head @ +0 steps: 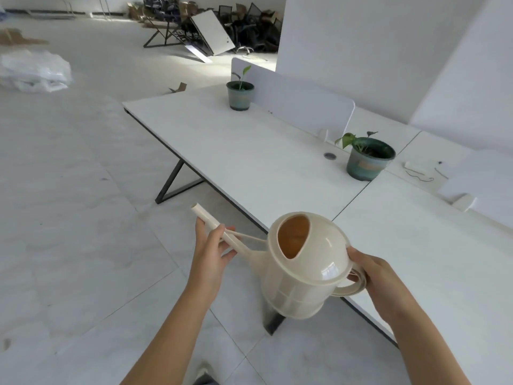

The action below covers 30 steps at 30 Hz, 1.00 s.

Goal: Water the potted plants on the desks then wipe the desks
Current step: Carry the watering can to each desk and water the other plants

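Fingers (228, 255) of the left hand (212, 251) are wrapped round the spout (219, 226) partway along it, thumb on the far side. The right hand (372, 276) has its fingers curled through the handle (352, 287) at the back. So both hands are on the cream watering can (302, 268), held in the air over the floor (83, 218), just off the desk (249, 151) edge.

Head view, the thing that matters: the spout's long axis runs up and to the left, out over the floor, not toward either plant. The near pot (366, 162) sits ahead and to the right, on the right hand's side; the far pot (240, 97) is well back along the desk. I'd guess the can has to swing right before any tipping. Can't tell if there's water inside.
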Motion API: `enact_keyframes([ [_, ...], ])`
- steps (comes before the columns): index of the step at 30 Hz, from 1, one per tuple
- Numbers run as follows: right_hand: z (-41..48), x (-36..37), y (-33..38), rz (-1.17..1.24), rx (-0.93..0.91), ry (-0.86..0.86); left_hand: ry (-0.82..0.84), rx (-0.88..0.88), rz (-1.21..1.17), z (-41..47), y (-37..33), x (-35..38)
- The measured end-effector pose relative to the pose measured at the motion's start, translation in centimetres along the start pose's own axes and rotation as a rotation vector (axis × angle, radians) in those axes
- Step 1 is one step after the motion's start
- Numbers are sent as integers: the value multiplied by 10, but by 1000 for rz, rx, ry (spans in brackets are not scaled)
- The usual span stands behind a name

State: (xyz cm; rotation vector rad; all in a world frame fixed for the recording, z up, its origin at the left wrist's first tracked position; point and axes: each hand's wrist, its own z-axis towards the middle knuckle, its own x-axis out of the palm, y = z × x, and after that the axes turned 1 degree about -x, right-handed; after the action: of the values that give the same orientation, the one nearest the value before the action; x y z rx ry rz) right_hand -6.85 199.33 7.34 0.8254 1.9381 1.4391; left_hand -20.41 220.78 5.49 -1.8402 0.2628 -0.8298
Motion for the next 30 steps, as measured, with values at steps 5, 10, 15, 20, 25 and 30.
enact_keyframes([
  [5,29,26,18,42,-6,-213,191,-45,-50,74,-28,8],
  [10,43,35,22,179,27,-418,262,-159,-237,119,-16,33],
  [15,58,9,15,151,60,-530,342,-192,-183,144,11,76],
  [20,77,-29,15,100,29,-538,398,-228,-147,177,38,125],
  [25,102,-66,18,92,22,-533,468,-181,-110,211,54,171],
  [30,123,-89,23,104,42,-562,556,-189,-74,241,66,211],
])
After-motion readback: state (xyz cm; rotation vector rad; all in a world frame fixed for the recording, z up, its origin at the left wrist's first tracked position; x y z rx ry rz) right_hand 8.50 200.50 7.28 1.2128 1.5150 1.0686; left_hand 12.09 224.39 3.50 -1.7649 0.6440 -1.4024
